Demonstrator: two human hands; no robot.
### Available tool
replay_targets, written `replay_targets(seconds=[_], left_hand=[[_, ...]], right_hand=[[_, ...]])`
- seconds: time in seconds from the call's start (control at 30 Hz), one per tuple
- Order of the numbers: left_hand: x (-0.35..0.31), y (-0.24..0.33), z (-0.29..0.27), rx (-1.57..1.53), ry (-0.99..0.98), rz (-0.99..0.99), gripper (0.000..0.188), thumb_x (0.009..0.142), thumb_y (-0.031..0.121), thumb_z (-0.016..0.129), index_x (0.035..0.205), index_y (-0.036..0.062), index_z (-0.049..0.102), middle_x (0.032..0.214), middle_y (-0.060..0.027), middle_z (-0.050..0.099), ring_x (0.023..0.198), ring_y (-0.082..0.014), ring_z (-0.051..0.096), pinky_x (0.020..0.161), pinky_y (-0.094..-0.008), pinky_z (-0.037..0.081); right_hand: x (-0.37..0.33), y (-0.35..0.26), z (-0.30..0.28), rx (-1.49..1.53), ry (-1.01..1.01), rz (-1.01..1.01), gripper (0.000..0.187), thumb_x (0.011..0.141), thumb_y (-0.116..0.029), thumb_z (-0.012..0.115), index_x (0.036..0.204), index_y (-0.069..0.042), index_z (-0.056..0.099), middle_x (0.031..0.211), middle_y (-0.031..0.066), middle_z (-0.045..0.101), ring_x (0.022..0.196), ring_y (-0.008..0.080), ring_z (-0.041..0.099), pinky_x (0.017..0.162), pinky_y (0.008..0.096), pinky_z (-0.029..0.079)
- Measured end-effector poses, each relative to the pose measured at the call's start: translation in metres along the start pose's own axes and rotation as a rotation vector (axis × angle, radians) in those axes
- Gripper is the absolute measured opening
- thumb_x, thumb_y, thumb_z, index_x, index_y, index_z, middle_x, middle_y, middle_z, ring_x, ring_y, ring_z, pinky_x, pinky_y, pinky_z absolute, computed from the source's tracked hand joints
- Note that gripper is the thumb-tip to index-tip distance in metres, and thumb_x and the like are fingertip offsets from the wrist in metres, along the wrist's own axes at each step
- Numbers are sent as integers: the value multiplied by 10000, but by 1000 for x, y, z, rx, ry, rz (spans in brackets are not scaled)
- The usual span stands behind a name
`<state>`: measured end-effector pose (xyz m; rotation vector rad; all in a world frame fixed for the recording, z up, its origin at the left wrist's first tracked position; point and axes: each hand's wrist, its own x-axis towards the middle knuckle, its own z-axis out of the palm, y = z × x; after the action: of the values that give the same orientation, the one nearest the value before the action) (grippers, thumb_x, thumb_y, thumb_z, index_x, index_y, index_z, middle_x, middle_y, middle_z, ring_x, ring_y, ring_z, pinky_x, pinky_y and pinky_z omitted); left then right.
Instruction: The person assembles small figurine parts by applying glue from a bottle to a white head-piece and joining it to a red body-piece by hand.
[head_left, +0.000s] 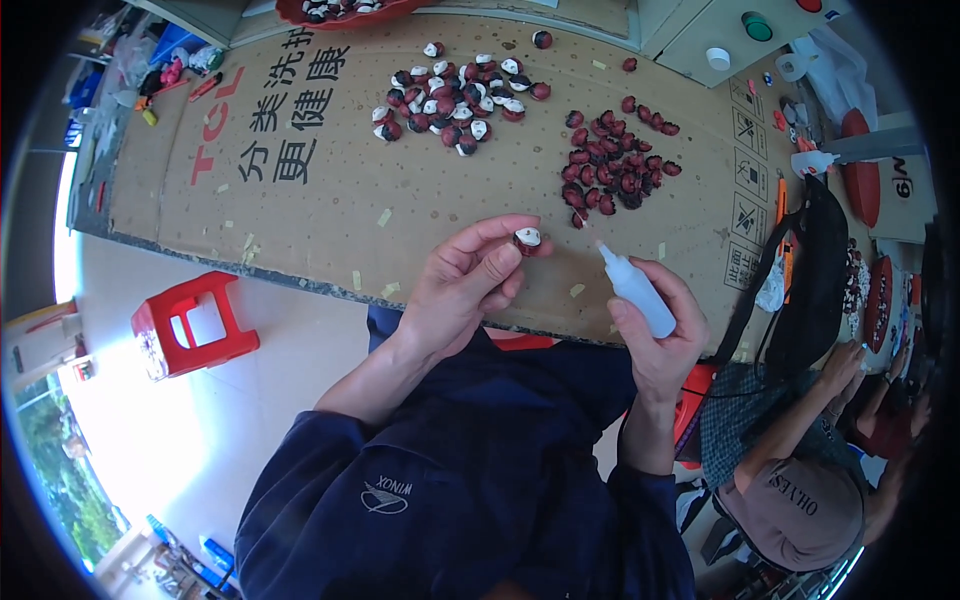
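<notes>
Between the thumb and fingers of my left hand (462, 280) is a small round piece (527, 238), white on top and dark red below. My right hand (662, 330) is wrapped round a white squeeze bottle (640, 295). Its narrow nozzle points up and left, apart from the small piece. Beyond my left hand lies a loose group of red, white and black pieces (462, 103). Farther right, a pile of dark red, cup-like pieces (622, 165) lies beyond the bottle.
Cardboard (330, 215) covers the table. At the far edge stands a red tray (345, 14) of pieces. A black bag (808, 270) lies on the right, near another person (800, 500). A red stool (200, 325) stands on the floor at left.
</notes>
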<state>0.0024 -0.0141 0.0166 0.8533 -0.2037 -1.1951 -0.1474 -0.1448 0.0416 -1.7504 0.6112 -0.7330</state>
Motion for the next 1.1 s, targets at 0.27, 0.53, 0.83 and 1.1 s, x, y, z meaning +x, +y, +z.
replay_targets(seconds=[0.27, 0.53, 0.83, 1.1], left_hand=[[0, -1, 0, -19, 8, 16, 293, 887, 127, 485, 1165, 36, 507, 958, 16, 538, 651, -35, 397, 496, -145, 298], [2, -1, -2, -23, -48, 7, 298, 895, 130, 469, 1176, 36, 500, 961, 1, 539, 620, -39, 374, 474, -156, 275], [2, 2, -2, -23, -52, -14, 308, 910, 168, 444, 1190, 45, 479, 964, -6, 545, 616, -36, 370, 473, -153, 267], [-5, 5, -2, 46, -6, -14, 339, 922, 200, 412, 1213, 29, 435, 964, -47, 543, 590, -44, 338, 458, -164, 253]], right_hand=[[-2, -6, -11, -98, -77, -98, 322, 623, -88, 752, 900, 31, 637, 654, 54, 573, 551, 90, 494, 484, 198, 348], [0, -6, -5, -73, -83, -53, 313, 638, -96, 745, 899, 38, 635, 654, 42, 567, 547, 79, 489, 481, 193, 347], [1, -2, -11, 36, 45, -39, 341, 672, -52, 707, 979, 41, 594, 804, 84, 595, 680, 107, 539, 599, 206, 411], [15, 7, 15, -108, -62, -70, 310, 673, 0, 668, 970, 0, 576, 901, 79, 584, 803, 155, 559, 721, 255, 438]])
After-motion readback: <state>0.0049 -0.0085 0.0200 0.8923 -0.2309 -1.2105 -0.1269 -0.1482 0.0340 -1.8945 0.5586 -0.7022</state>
